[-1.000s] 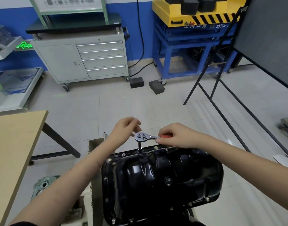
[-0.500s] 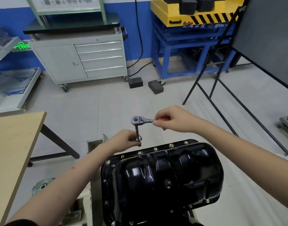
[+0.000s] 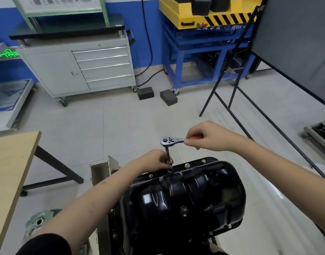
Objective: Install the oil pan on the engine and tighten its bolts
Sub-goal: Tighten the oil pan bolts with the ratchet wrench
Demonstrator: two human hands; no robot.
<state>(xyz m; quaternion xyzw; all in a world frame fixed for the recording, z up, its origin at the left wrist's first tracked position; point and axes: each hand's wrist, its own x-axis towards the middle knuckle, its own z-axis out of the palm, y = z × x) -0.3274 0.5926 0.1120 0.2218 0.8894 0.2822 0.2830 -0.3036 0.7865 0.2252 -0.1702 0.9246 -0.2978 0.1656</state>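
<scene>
The pan [image 3: 185, 197], black and glossy, is sitting upside-down over the engine at the bottom middle of the view, its flange ringed with bolts [image 3: 187, 165] along the far edge and down both sides; the engine itself is hidden beneath it, so how squarely the pan is seating cannot be told. The largest risk is lying there: if one flange bolt is being pulled hard while its neighbours are sitting loose, the pan could be drawn down crooked and the joint could leak. The right hand [image 3: 209, 137] is curling around the red grip of the ratchet [image 3: 168, 140], holding it level and high above the flange, while the left hand [image 3: 156, 160] is wrapping its fingers around the extension [image 3: 168, 155] just above the socket, steadying it over a bolt on the far edge. Because the extension is standing tall and leaning a little, a sideways pull on the handle could be tipping the socket off the bolt head, rounding it or letting the tool slip toward the left fingers, which are sitting right beside the flange edge. Whether the socket is fully down on the head cannot be told, since the left hand is covering it. A smaller worry is the thread: if the bolt is starting at an angle, turning it with the ratchet could be crossing it.
</scene>
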